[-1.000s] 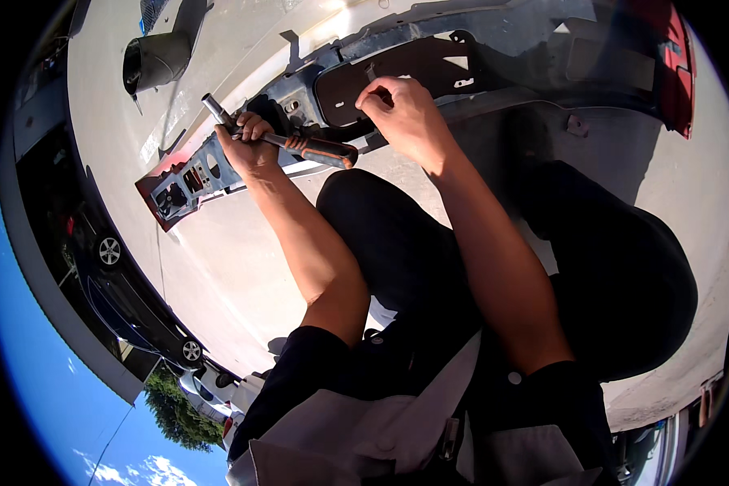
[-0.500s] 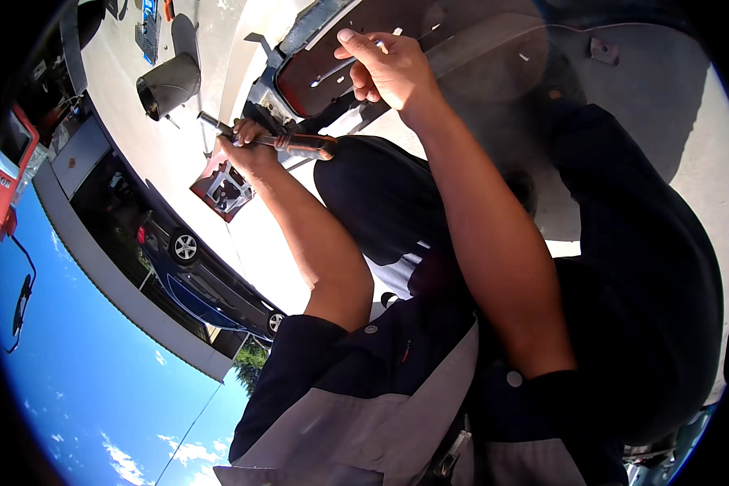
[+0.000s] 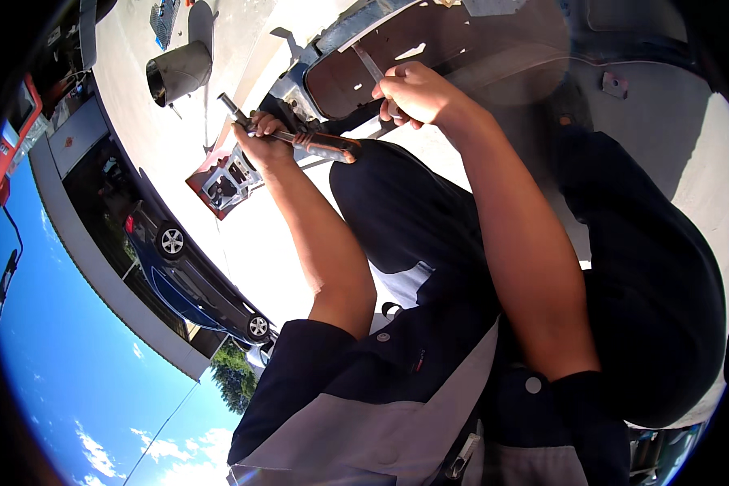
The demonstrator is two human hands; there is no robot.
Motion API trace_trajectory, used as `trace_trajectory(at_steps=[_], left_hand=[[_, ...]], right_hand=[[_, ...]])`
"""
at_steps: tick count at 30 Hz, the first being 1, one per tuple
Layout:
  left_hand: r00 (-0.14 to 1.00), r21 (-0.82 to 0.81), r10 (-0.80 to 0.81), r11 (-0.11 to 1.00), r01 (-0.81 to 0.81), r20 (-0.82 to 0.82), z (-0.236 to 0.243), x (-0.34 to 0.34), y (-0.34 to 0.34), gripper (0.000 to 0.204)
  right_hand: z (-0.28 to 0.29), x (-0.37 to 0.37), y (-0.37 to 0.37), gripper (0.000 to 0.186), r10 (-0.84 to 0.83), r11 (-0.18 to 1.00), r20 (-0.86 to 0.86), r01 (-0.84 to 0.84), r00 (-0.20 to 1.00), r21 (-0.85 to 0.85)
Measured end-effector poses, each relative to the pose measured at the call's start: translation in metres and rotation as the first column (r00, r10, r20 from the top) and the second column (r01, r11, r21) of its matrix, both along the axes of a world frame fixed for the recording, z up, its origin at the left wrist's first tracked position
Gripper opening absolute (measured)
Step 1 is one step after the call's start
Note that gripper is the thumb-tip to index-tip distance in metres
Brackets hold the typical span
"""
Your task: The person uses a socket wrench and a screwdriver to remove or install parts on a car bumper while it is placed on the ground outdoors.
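My left hand [image 3: 261,134] is closed on a socket ratchet [image 3: 324,146], which has a chrome shaft and an orange-and-black handle. My right hand [image 3: 405,97] grips a slim silver tool [image 3: 368,61], perhaps a wrench; its upper end is over the dark recessed plate [image 3: 340,85] of a long metal car body part [image 3: 296,69]. A red-painted end piece [image 3: 211,190] with cut-outs shows beyond my left forearm. My dark-trousered knee is just below the ratchet.
A dark metal cylinder [image 3: 178,74] lies on the pale pavement [image 3: 251,20] at upper left, near a blue-and-grey tool rack [image 3: 164,20]. A small pinkish piece [image 3: 614,84] lies at upper right. A dark car [image 3: 190,267] stands by a building at left.
My view has tilted and shifted. My right hand rose, then came back lower, and a slim silver tool now shows in it. My left hand still holds the ratchet.
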State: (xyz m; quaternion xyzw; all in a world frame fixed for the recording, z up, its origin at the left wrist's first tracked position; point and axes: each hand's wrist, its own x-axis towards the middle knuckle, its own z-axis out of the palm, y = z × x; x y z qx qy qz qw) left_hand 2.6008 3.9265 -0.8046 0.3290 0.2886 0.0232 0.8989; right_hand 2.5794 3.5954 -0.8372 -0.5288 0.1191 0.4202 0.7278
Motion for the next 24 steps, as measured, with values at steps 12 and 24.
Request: trace_trajectory(at_steps=[12, 24], left_hand=[[0.996, 0.150, 0.079, 0.986, -0.074, -0.030, 0.002, -0.003, -0.012, 0.042], [1.000, 0.065, 0.013, 0.998, -0.014, 0.021, 0.002, -0.002, -0.007, 0.041]], right_hand=[[0.008, 0.034, -0.014, 0.024, 0.575, 0.741, 0.575, -0.071, 0.582, -0.668], [-0.070, 0.048, 0.000, 0.021, 0.461, 0.811, 0.810, 0.198, 0.362, -0.550]])
